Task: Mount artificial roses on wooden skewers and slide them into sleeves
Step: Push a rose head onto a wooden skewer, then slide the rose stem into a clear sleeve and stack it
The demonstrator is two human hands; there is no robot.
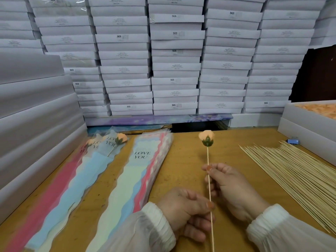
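Peach rose [206,137], soft foam-like bud with green calyx, sits mounted on top of a thin pale wooden skewer [209,186]. Skewer is held near upright above the worktop [189,160], tip end running off the bottom edge of view.

Right hand [228,186] pinches the skewer mid-shaft, thumb and forefinger closed on it. Left hand [187,211] grips it lower down, thumb pressed on the shaft, fingers curled under. Both wrists in white gathered cuffs.

Left of the hands: stack of sleeves [131,180], long tapered film with wavy edges, pastel cream, blue, pink layers, "LOVE YOU" printed near the wide end. Further left, a second fan of sleeves, pink and blue, with a finished rose [121,138] already inside one, bud at the wide end.

Right: loose skewers [291,175] fanned flat in a wide pile, reaching to the right edge. Small blue object [293,141] just behind the pile; can't tell what it is.

Worktop is yellow-brown wood, scuffed and spotted. Bare strip between sleeves and skewers, where the hands are.

Back wall is white flat boxes [175,57] stacked high, some marked SGS. More white boxes stacked on the left. On the right, an open tray [291,110] holding peach material.
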